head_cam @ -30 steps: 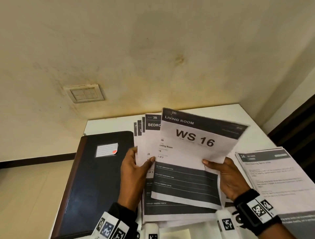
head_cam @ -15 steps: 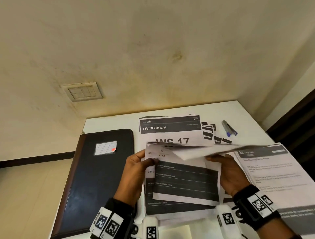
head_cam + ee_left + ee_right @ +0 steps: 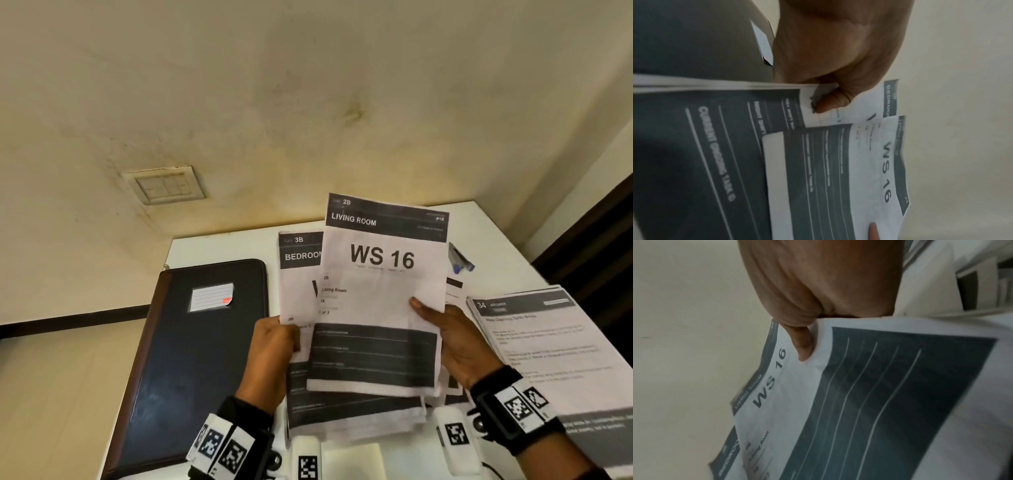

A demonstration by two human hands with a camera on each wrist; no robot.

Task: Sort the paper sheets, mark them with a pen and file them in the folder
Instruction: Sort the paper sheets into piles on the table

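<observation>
Home room corner: stained cream wall point(image 3: 308, 85), wall switch plate point(image 3: 164, 185), white table point(image 3: 233, 246).

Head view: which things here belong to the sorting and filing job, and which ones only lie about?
Belonging to the job:
- WS 16 sheet, pinched by right hand
- Bedroom sheet, gripped by left hand
- kitchen sheets
- pen
- closed folder

Just lying about:
- wall switch
</observation>
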